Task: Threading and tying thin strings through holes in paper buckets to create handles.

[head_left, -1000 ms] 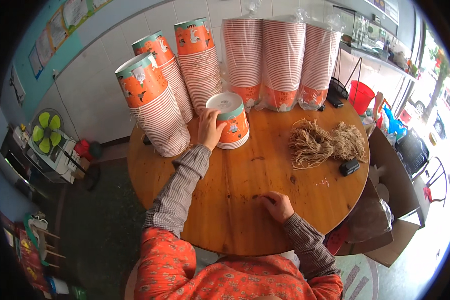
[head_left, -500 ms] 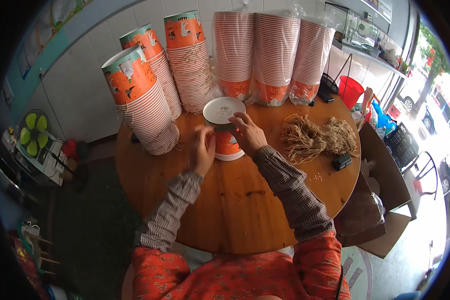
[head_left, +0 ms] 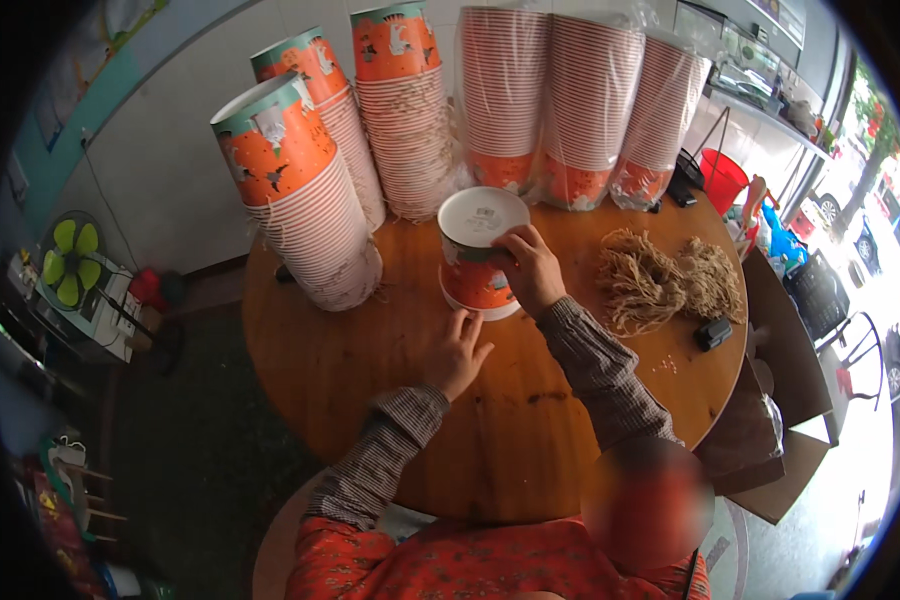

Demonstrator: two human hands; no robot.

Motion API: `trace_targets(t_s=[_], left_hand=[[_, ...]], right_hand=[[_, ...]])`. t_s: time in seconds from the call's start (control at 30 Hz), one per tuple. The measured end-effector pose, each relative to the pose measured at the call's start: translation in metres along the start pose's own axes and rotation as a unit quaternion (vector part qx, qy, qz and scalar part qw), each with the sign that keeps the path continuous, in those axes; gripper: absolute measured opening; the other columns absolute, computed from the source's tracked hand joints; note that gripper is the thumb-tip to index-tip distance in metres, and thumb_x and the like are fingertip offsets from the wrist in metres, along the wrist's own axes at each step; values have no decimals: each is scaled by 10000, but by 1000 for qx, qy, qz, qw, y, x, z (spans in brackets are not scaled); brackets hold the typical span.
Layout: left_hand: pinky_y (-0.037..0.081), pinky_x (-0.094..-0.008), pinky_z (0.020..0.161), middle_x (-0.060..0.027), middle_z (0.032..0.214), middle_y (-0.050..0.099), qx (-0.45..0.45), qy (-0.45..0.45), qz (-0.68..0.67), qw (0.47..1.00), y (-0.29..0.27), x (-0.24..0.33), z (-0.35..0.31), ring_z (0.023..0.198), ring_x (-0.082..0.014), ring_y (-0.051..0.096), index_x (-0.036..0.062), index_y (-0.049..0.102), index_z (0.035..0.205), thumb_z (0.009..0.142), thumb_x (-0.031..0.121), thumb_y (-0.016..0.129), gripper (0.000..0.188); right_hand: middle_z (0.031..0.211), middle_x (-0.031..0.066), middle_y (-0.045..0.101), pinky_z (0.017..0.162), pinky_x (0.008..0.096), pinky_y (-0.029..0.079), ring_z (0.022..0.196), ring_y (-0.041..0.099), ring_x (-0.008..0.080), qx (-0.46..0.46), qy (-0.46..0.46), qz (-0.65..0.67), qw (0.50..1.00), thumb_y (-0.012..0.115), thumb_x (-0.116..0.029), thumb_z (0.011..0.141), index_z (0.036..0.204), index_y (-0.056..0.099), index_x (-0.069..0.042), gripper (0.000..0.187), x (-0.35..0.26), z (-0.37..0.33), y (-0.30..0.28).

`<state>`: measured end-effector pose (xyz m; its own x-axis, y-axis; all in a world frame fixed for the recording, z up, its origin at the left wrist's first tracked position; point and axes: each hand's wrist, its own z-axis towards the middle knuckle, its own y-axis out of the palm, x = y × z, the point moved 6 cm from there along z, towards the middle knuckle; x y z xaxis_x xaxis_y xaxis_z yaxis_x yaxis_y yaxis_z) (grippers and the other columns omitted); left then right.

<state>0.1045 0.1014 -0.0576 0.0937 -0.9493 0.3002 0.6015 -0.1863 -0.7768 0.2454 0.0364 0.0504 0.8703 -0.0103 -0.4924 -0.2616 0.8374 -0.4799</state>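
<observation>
An orange paper bucket with a green band stands upside down on the round wooden table, its white printed base facing up. My right hand is closed at the right edge of that base, with fingertips curled on it. Low at the bucket's front, my left hand has its fingers stretched toward the white rim. Its fingertips are at or very near the rim; contact is hard to tell. Two bundles of tan twine lie to the right of my right hand.
Tall stacks of upside-down buckets stand at the back left, with twine among their rims. Bagged bucket stacks line the back. A small black object lies by the twine. Cardboard boxes and a red pail are beyond the table's right edge.
My left hand has come down from beside the bucket's upper part to its rim in front, fingers now stretched. My right hand stays at the base edge. The whole view has shifted slightly.
</observation>
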Motion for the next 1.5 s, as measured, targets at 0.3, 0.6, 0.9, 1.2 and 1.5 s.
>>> trace_targets(t_s=[0.3, 0.6, 0.9, 1.2, 1.5], left_hand=[[459, -406, 879, -89, 1183, 508, 44, 3, 58, 997, -3, 2, 11, 1089, -287, 503, 36, 535, 1224, 801, 324, 702, 538], [459, -413, 921, -158, 1207, 525, 28, -43, 11, 999, 33, -9, 18, 1107, -337, 511, -18, 560, 1175, 819, 312, 687, 501], [462, -393, 951, -218, 1293, 472, 41, -55, -46, 997, 53, -10, 28, 1163, -386, 500, -41, 457, 1282, 795, 118, 689, 562], [517, -327, 778, -157, 1040, 636, 85, -150, -254, 952, 37, -9, 16, 919, -239, 621, 35, 576, 1110, 900, 188, 608, 262], [438, -302, 943, -30, 1295, 549, 121, -422, -618, 652, 60, -49, -14, 1128, -182, 538, 100, 480, 1342, 989, 398, 416, 466]], right_hand=[[920, 107, 599, 744, 363, 515, 865, 618, 300, -36, -20, 60, 997, 677, -60, 738, 894, 665, -44, 158, -12, 32, 6], [823, 91, 603, 630, 290, 519, 704, 640, 183, 43, -14, 125, 991, 671, -9, 758, 841, 677, 6, 85, -15, 71, -53], [730, -14, 569, 569, 201, 408, 621, 503, 65, 159, 158, 505, 834, 601, -101, 915, 938, 631, -12, 97, 6, 21, -178], [667, -61, 456, 455, 189, 308, 552, 391, 33, -5, 487, 614, 621, 518, -203, 966, 908, 580, -85, 146, 125, -175, -68], [707, 70, 668, 509, 284, 493, 588, 622, 149, -114, 293, 135, 940, 634, -146, 882, 921, 685, 17, 175, 110, -180, -29]])
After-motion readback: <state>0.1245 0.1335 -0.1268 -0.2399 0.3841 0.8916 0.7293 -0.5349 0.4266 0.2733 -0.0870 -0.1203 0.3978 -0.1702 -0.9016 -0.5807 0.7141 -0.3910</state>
